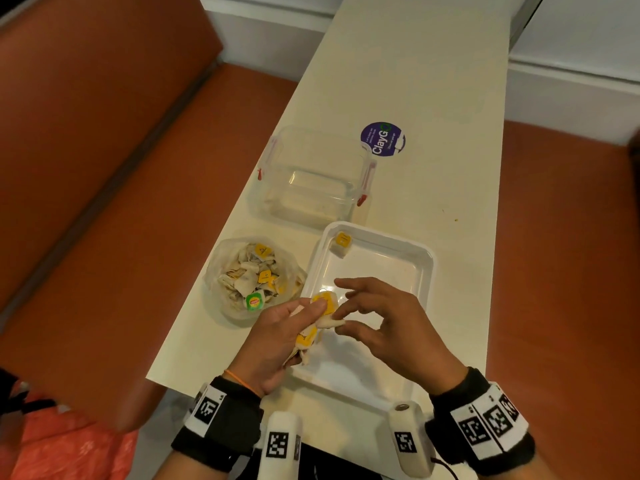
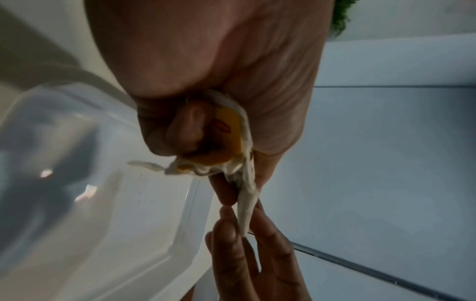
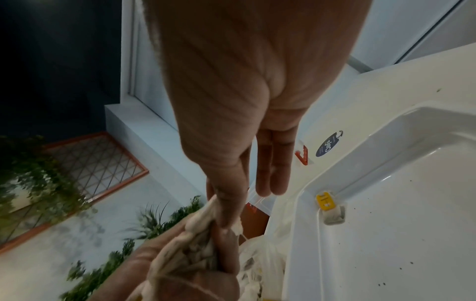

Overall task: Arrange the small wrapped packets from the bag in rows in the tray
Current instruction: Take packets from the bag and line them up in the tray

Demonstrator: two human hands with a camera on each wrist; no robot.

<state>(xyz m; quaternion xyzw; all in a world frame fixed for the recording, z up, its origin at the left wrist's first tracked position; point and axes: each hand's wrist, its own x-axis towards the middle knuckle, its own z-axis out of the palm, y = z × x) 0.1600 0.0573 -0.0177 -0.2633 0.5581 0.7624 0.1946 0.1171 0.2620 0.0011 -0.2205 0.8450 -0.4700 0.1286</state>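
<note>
Over white plastic tray (image 1: 424,268): left hand (image 1: 273,336) clutched bunched yellow-tagged packets (image 1: 317,318); right hand (image 1: 388,320) pinched one free; placing beside lone cornered packet (image 1: 341,244) judged next.

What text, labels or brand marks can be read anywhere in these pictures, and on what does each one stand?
"ClayGo": white letters on the round purple sticker on the cream table.
Small print on that sticker: too small to read.
Red logo on the green-and-yellow packet tag in the clear plastic bag: blurred.
Dark marks on the yellow tag of the packet in the white plastic tray: unreadable.
Square black-and-white coded markers on the wristbands: no words.
</note>
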